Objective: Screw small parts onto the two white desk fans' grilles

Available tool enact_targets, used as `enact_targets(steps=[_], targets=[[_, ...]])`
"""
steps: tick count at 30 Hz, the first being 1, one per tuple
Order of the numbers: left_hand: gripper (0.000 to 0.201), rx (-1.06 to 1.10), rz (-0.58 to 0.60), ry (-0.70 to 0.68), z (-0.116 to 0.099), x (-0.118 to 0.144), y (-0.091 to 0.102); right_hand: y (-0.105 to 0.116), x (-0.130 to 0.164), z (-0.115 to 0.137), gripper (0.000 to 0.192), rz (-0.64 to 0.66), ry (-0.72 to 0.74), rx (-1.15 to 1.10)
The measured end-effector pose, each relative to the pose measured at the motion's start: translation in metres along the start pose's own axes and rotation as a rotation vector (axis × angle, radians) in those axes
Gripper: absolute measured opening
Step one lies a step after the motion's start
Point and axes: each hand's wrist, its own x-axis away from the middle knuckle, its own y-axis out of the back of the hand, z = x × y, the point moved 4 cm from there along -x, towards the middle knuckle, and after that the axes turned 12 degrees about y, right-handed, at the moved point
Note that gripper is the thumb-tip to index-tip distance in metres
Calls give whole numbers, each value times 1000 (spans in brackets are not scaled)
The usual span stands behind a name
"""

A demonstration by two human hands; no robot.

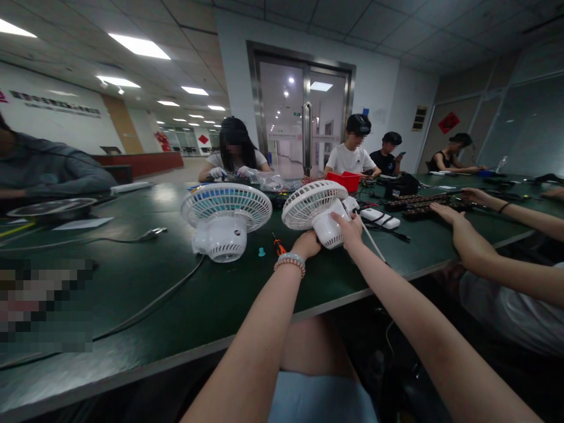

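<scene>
Both my hands hold a small white fan (314, 205) tilted over the dark green table (145, 276). My left hand (306, 243), with a bead bracelet on the wrist, grips the fan's motor housing from below. My right hand (349, 228) clasps the housing on its right side, next to a white rod that slants down to the table. A second white fan (225, 216) with a bluish grille lies face up to the left, untouched. Between the two fans lie an orange-handled screwdriver (278, 244) and a small teal part (261, 252).
A grey cable (145, 305) runs across the table near me. A white power strip (380, 218) and dark keyboards (418, 204) lie to the right, where a neighbour's arms (484, 258) reach in. A red bin (348, 180) stands behind the fan; several people sit across.
</scene>
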Motion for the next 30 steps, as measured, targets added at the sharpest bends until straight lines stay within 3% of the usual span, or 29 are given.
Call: enact_targets(steps=[3, 7, 16, 22, 30], targets=[[40, -3, -6, 10, 1, -1, 0, 1, -1, 0, 67, -88, 28, 13], [38, -7, -1, 31, 1, 0, 2, -1, -1, 5, 62, -52, 137, -24], [36, -17, 7, 84, 1, 1, 4, -3, 1, 3, 56, -22, 127, -63], [36, -15, 20, 111, 2, -2, 2, -1, 1, -2, 54, -80, 4, 30], [32, -68, 24, 128, 3, -1, 3, -1, -1, -16, 49, -152, -128, -68]])
